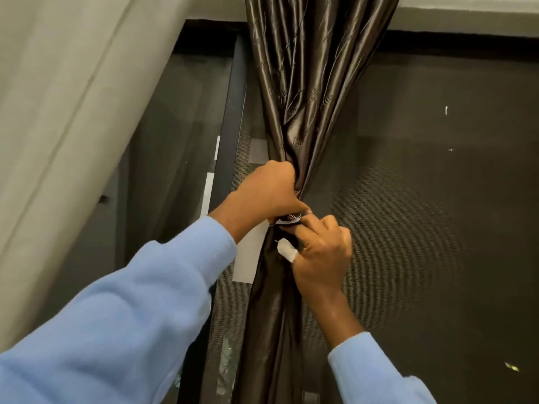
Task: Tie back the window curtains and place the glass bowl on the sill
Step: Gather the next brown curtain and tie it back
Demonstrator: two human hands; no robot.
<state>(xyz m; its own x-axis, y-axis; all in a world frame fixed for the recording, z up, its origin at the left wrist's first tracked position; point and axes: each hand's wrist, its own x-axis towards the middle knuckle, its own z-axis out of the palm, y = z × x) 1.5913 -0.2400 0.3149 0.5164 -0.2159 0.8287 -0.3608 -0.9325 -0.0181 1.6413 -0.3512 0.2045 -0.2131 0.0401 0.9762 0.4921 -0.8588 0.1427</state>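
Note:
A shiny dark brown curtain hangs gathered into one bunch in front of the window. My left hand is closed around the narrowest part of the bunch. Just below it, my right hand pinches a dark tie-back band with frayed white threads, wrapped at the gathered waist; its thumb wears a white bandage. Both sleeves are light blue. The curtain's lower part falls straight down between my arms. No glass bowl or sill is in view.
A dark mesh screen covers the window to the right. A black frame post runs down left of the curtain, with grey tape patches on the mesh. A pale wall slants along the left.

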